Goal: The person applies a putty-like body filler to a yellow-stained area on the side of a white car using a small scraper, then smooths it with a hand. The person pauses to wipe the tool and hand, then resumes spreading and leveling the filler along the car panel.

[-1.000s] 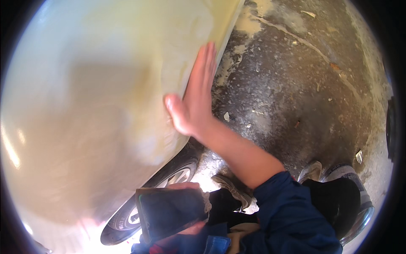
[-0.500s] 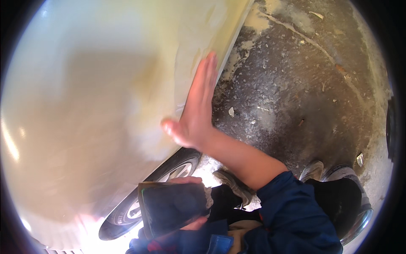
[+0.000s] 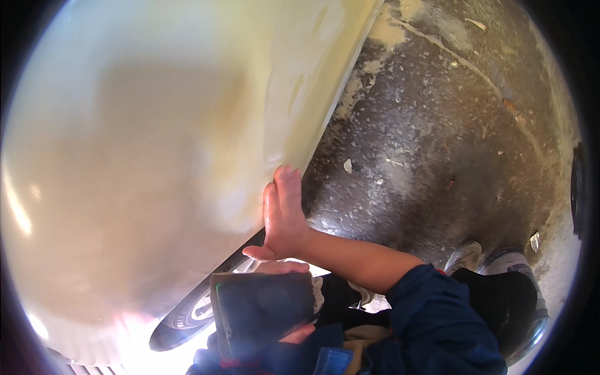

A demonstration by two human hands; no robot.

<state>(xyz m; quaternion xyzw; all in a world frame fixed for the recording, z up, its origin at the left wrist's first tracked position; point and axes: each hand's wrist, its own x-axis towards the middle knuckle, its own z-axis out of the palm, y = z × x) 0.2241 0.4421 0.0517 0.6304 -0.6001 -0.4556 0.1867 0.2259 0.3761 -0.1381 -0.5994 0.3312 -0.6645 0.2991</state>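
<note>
**Flat palm on a cream car panel, sanding block held below**

The right hand [image 3: 284,215] lies open and flat against the cream car body panel [image 3: 156,156], fingers together and pointing up along the panel's lower edge, thumb spread out to the left. Its grip is fully open and holds nothing; the palm simply presses on the painted surface. The forearm runs down to the right into a rolled blue sleeve [image 3: 437,319].

The left hand [image 3: 284,269] sits just below, closed around a dark rectangular sanding block [image 3: 262,309]; only a fingertip over the block's top edge and a bit of the hand beneath it show. The block is held near the panel's bottom edge, just beside the wheel [image 3: 187,312], and I cannot tell whether it touches the car.

To the right spreads a dusty, speckled concrete floor [image 3: 437,144] with pale patches. A shoe [image 3: 519,300] shows at the lower right.
</note>
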